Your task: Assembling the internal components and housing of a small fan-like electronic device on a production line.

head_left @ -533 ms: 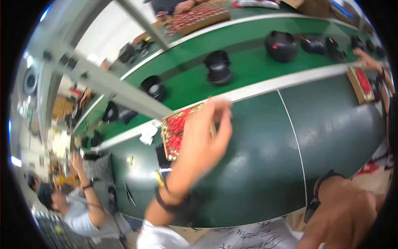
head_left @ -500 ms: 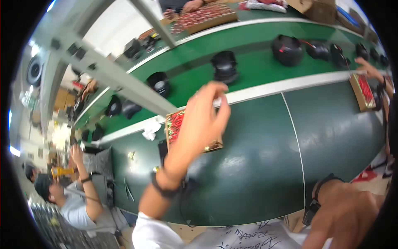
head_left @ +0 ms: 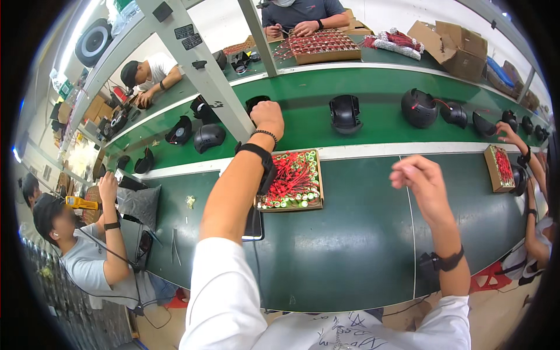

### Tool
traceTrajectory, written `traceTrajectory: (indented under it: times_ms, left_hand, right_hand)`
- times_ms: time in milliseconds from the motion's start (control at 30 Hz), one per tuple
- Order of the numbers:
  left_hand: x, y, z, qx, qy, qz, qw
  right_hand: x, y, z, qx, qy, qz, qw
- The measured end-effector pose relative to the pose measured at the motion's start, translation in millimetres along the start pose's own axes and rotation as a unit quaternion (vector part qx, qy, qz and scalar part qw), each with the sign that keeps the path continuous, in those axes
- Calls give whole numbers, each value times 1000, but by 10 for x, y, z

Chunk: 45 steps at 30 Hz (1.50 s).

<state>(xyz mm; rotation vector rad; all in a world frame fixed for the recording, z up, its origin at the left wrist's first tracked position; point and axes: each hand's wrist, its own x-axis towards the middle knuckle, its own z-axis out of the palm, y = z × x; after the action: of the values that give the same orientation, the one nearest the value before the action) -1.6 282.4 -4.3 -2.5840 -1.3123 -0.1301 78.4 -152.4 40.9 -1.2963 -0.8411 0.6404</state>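
Observation:
My left hand reaches over the far edge of the table to the green belt, its back toward me and its fingers curled. Directly behind it is a black rounded shell, mostly covered by the hand; whether the fingers grip it is hidden. Under my left forearm lies a shallow cardboard box of green cylindrical cells with red wires. Part of a dark flat object shows beside the forearm. My right hand hangs above the table, loosely bent and open, with nothing in it.
More black shells stand along the belt. A metal post rises just left of my left hand. Tweezers lie on the table at left. Co-workers sit left, right and across; one's hand is at the right.
My left hand has moved from above the wired cells out to the shell on the belt. My right hand has risen from the lower right to above the table. The view has shifted.

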Motion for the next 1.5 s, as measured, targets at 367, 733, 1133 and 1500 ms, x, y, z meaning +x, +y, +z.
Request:
traceTrajectory:
  times_ms: [367, 733, 1133, 1500]
  left_hand:
    - [-3107, -135, -1361, -202, 128, 409, 881]
    - [-3727, -200, -767, -247, 54, 438, 863]
    - [-3729, -201, -673, -270, 92, 496, 820]
    - [-3844, -185, -647, -328, 78, 452, 826]
  right_hand:
    - [946, 602, 487, -274, -90, -149, 946]
    - [799, -910, 1215, 31, -37, -306, 951]
    - [-273, -1091, 1248, -12, -266, -238, 934]
    - [0, -1026, 496, -119, -131, -374, 910]
